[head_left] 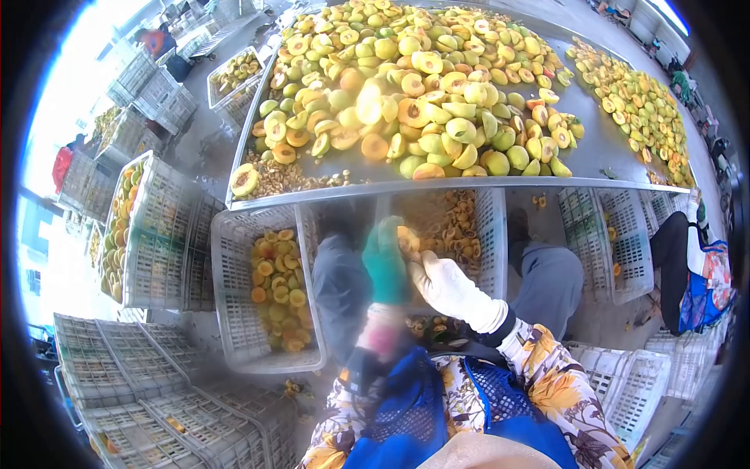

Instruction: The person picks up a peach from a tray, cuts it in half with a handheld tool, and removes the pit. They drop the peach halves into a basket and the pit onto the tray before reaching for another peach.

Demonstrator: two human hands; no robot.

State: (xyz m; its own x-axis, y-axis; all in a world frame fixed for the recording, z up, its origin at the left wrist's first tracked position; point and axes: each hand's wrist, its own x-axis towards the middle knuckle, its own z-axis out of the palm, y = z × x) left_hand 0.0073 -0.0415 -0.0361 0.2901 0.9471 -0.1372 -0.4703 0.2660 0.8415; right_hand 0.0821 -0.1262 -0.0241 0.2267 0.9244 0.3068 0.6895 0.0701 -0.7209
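My left hand [385,258], in a green glove blurred by a smear, is closed around a peach half [407,239] whose orange cut face shows. My right hand [451,291], in a white glove, is closed with its fingertips against the lower edge of that peach half. Whatever its fingers grip is hidden. Both hands are above a crate [491,242] between my knees, which holds brown-orange pits and scraps. Just beyond them, a heap of halved yellow-green peaches [437,102] lies on the metal table [351,168], with loose pits [273,176] near its left corner.
A crate [221,266] of peach halves stands by my left leg. Stacked crates [156,234] are farther left, more crates [125,391] at lower left and right. Another peach pile [633,102] covers the table's right side. A co-worker [699,273] sits at far right.
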